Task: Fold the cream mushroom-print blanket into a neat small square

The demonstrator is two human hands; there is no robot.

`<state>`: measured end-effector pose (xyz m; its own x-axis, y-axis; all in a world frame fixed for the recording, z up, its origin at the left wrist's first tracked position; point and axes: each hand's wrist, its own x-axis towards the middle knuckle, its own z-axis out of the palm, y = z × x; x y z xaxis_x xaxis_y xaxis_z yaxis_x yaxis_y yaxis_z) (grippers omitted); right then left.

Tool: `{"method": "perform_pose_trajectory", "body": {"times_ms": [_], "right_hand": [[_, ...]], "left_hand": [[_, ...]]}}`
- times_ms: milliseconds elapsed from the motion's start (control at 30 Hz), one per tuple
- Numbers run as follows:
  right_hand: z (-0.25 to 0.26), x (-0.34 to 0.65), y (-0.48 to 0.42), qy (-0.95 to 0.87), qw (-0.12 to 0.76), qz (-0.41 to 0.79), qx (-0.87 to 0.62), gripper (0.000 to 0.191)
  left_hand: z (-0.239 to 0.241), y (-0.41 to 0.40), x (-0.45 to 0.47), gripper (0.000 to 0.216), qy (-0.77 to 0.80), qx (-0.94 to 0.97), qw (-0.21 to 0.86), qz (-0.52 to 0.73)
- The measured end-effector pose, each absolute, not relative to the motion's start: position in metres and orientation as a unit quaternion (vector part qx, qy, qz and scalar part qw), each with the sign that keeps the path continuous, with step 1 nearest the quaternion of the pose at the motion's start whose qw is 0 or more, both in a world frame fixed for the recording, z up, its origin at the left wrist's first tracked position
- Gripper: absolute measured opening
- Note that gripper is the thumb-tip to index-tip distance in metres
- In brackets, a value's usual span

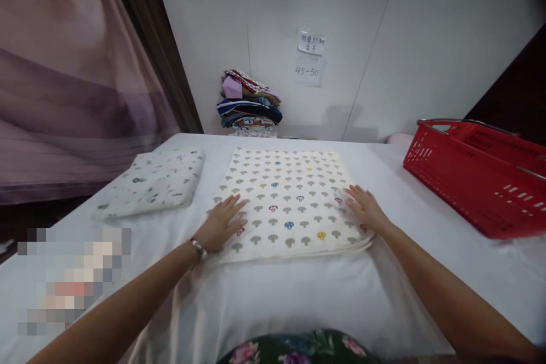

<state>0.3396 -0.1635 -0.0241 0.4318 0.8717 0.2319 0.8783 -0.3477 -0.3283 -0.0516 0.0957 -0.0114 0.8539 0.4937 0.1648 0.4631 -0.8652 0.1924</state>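
Observation:
A folded cream cloth with a mushroom print (pixel 290 193) lies flat on the white-covered table (pixel 298 301) in front of me. My left hand (pixel 222 222) rests palm down on its left edge, fingers stretched out, a watch at the wrist. My right hand (pixel 362 207) lies flat on the cloth's right edge, fingers spread. Neither hand holds anything.
A second folded white patterned cloth (pixel 156 182) sits at the left of the table. A red plastic basket (pixel 478 173) stands at the right. A stack of folded clothes (pixel 249 105) rests against the far wall under paper notes (pixel 310 44). A blurred patch covers the lower left.

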Motion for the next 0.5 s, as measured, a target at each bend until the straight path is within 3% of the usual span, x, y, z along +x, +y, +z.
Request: {"method": "perform_pose_trajectory", "body": {"times_ms": [167, 367, 500], "right_hand": [[-0.025, 0.310, -0.235, -0.591, 0.301, -0.038, -0.747, 0.036], [-0.041, 0.295, -0.263, -0.684, 0.219, -0.069, -0.693, 0.037], [-0.040, 0.298, -0.258, -0.690, 0.164, -0.093, -0.698, 0.038]], "left_hand": [[-0.003, 0.055, -0.111, 0.044, 0.174, 0.967, 0.066, 0.176], [-0.019, 0.038, -0.142, 0.028, 0.145, 0.972, 0.028, 0.182], [-0.020, 0.038, -0.134, 0.029, 0.165, 0.971, 0.013, 0.175]]}}
